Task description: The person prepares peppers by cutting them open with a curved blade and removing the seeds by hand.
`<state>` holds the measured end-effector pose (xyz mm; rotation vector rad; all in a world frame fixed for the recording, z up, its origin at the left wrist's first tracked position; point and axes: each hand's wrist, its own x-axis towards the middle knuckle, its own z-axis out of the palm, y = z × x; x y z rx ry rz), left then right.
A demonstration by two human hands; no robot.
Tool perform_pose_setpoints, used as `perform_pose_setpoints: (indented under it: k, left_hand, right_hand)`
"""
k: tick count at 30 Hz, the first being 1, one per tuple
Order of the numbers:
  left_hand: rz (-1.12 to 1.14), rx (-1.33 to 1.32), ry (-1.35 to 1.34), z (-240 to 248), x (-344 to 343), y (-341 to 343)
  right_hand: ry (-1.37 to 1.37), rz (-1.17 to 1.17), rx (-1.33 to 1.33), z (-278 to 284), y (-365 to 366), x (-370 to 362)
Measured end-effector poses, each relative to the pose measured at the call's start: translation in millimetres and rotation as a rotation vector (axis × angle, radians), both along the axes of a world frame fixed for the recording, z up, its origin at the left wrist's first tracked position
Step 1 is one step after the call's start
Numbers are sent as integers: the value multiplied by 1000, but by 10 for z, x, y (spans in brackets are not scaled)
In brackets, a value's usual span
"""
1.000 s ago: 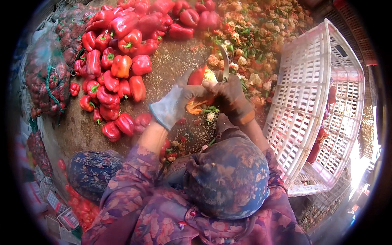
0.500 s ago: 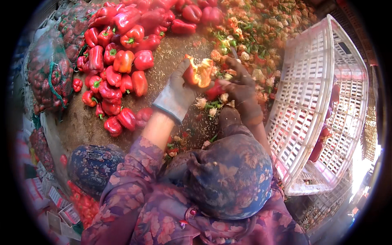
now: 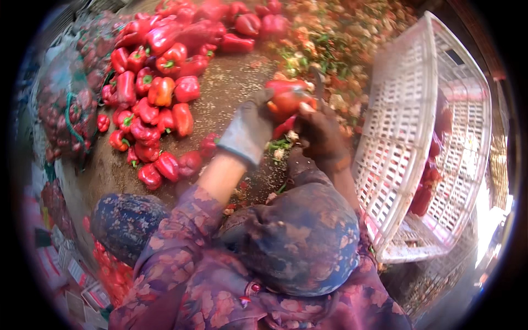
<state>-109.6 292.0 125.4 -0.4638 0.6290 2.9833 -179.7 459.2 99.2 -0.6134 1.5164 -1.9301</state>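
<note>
- Plainly, the head view shows the red pepper [image 3: 287,103] raised between both hands, above the brown ground [image 3: 231,77].
- Left hand [image 3: 250,125], gloved: fingers wrapped around the pepper's left side.
- Right hand [image 3: 325,137], also gloved: fingers curled around what looks like a knife [image 3: 319,83], its blade blurred, thumb against the pepper.
- The pepper should be light, its skin slick, its walls crisp and apt to split if squeezed; best held around the broad shoulder, clear of the blade.
- Whole peppers [image 3: 147,110] pile at left, near a mesh sack [image 3: 67,104]; trimmings [image 3: 335,60] spread beyond the hands.
- The white crate's [image 3: 399,126] tall slatted side limits room at right; a covered knee [image 3: 308,236] limits it below.
</note>
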Motion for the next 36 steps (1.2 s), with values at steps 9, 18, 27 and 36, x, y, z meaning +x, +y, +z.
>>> perform_pose_setpoints:
  k: [9, 18, 27, 36]
  left_hand:
    - [226, -1163, 583, 775, -503, 99]
    - [-208, -2945, -887, -860, 537, -1867]
    - [-788, -3063, -694, -597, 350, -1981]
    - [188, -1286, -355, 190, 281, -729]
  right_hand:
    - [-671, -290, -167, -63, -111, 98]
    - [-704, -189, 104, -250, -236, 143]
    - [-793, -59, 297, -296, -430, 204]
    - [-107, 288, 464, -43, -782, 123]
